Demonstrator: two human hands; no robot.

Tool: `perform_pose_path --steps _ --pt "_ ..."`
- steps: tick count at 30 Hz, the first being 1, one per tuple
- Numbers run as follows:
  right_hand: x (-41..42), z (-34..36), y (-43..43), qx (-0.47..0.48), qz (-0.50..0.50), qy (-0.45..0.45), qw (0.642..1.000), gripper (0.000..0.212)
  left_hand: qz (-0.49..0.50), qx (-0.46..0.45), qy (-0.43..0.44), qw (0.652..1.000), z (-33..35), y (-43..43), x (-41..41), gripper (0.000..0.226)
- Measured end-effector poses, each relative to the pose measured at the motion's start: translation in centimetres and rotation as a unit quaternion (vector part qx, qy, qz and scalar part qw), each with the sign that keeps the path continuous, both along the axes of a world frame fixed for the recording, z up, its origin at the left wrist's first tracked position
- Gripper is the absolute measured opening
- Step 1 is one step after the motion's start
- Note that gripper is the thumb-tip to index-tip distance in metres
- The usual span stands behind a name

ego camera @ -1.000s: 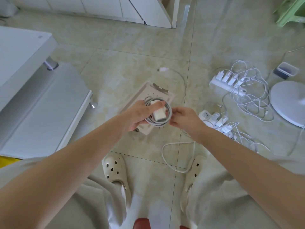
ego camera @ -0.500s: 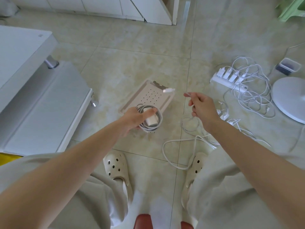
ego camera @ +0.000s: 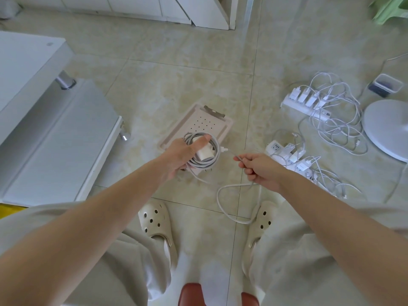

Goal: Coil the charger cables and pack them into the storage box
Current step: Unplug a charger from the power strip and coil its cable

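Observation:
My left hand [ego camera: 183,154] grips a white charger brick [ego camera: 204,153] with grey cable loops [ego camera: 213,160] wound round it, thumb pressed on top. It hovers over the near end of the beige perforated storage box [ego camera: 227,127] on the floor. My right hand [ego camera: 260,170] pinches the free end of the same cable a little to the right; the white plug tip [ego camera: 224,149] sticks out between the two hands. A loose white cable [ego camera: 223,206] curls on the tiles below my right hand.
Two white power strips with several plugged chargers and tangled cables lie to the right [ego camera: 306,102] [ego camera: 287,153]. A white round fan base [ego camera: 386,129] and a small clear container [ego camera: 385,86] sit far right. A low white cabinet [ego camera: 44,129] stands left. My feet in clogs are below.
My right hand swung out with the cable end, then came back down toward the coil. The left hand kept its grip on the brick and coil over the box.

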State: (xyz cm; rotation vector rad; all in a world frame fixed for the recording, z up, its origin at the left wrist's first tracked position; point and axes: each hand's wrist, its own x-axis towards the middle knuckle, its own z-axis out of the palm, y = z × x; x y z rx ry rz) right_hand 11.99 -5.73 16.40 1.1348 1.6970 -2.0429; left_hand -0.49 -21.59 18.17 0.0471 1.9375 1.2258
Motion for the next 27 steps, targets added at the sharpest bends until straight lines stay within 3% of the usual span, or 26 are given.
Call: perform_pose_path --steps 7,11,15,17,20,23,27 --pt "0.3 -0.5 -1.2 -0.052 0.079 0.008 0.995 0.025 -0.003 0.029 -0.043 0.999 0.5 0.8 1.2 0.045" --pt "-0.3 0.1 -2.1 -0.049 0.052 0.099 0.993 0.028 -0.015 -0.003 -0.039 0.999 0.0 1.0 1.7 0.042" --pt "-0.4 0.3 -2.7 -0.044 0.001 0.122 0.992 0.022 0.008 -0.023 -0.043 0.999 -0.4 0.8 1.7 0.037" --pt "-0.2 0.4 -3.3 0.012 0.033 0.125 0.992 0.015 0.026 -0.031 -0.050 0.998 -0.5 0.6 1.8 0.039" --pt "0.2 0.8 -4.6 0.118 0.106 0.162 0.974 0.028 0.038 -0.029 -0.060 0.997 -0.6 0.4 2.0 0.043" --pt "0.4 0.0 -5.4 0.226 0.088 0.218 0.946 0.042 0.037 -0.028 -0.054 0.997 -0.5 0.5 2.3 0.039" --pt "0.6 -0.2 -5.8 0.248 0.052 0.237 0.938 0.042 0.041 -0.039 -0.047 0.997 -0.3 0.7 2.5 0.038"
